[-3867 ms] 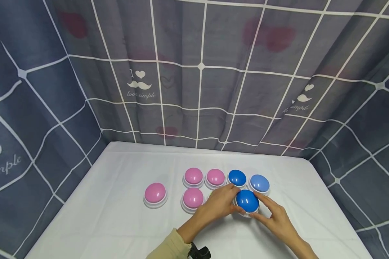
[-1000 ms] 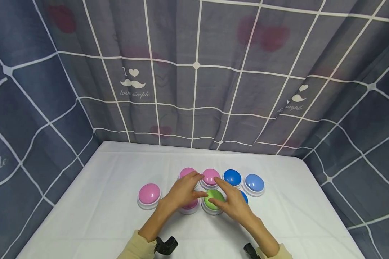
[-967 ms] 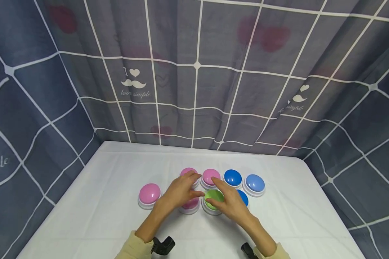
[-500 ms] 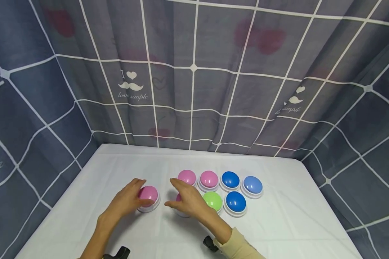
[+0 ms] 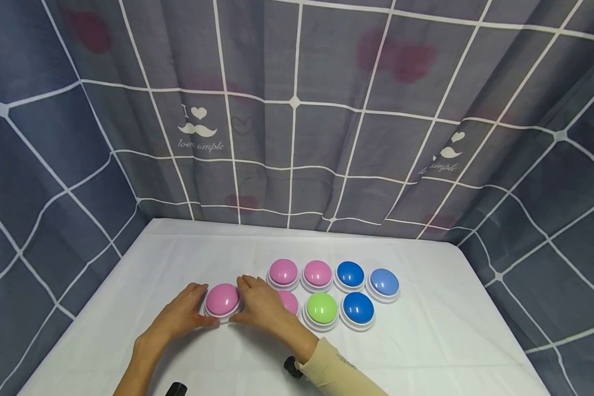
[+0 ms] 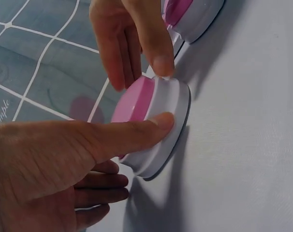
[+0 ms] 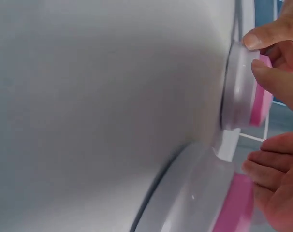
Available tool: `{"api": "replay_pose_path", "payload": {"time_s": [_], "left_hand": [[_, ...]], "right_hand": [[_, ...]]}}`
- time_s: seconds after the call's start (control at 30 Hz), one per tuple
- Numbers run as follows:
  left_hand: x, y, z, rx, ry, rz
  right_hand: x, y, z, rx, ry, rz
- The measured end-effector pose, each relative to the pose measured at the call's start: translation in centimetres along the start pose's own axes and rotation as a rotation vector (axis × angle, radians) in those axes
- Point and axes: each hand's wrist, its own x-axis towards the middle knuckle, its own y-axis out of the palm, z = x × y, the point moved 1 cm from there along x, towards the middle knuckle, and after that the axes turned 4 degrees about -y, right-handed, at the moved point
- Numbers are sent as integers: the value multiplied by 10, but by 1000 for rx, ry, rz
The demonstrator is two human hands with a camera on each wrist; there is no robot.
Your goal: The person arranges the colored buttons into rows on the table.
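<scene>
A pink dome push button (image 5: 223, 298) with a white base sits at the left of the table, apart from the others. My left hand (image 5: 178, 313) holds it from the left, thumb (image 6: 158, 123) against the side of the base. From the right, my right hand (image 5: 267, 311) grips the same button, its thumb at the front edge. In the right wrist view the base (image 7: 238, 92) shows between the two thumbs. Nearest to my right hand, a second pink button (image 5: 289, 302) is partly covered by it.
To the right stand two more pink buttons (image 5: 284, 272), a green button (image 5: 322, 308), two dark blue buttons (image 5: 358, 308) and a light blue button (image 5: 384, 282), close together in two rows. A white cloth (image 5: 425, 330) covers the table. Grey checked curtains (image 5: 326, 137) enclose it.
Both hands have moved left, from around the green button to the separate pink button. The right hand has come in against its right side. The grouped buttons stay in place.
</scene>
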Motion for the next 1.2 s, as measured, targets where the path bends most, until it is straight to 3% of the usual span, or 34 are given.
{"api": "replay_pose_path", "payload": {"time_s": [0.2,0.5,0.77,0.9,1.07,1.2], "left_hand": [[2,2,2,-31,24,0],[3,0,-2,-49,66,-13],[6,-3,-6,-89,73,-15],[8,-5,-11,-135,107,-48],[10,-7,-23,-188,157,-77],[13,-5,-37,-231,157,-70]], "right_hand": [[8,6,2,-66,-30,15],[8,9,3,-14,-36,-2],[1,2,-2,127,-7,-23],[-4,-8,-7,207,-6,-53],[-17,-23,-14,340,-1,-122],[-31,-32,-24,440,27,-163]]}}
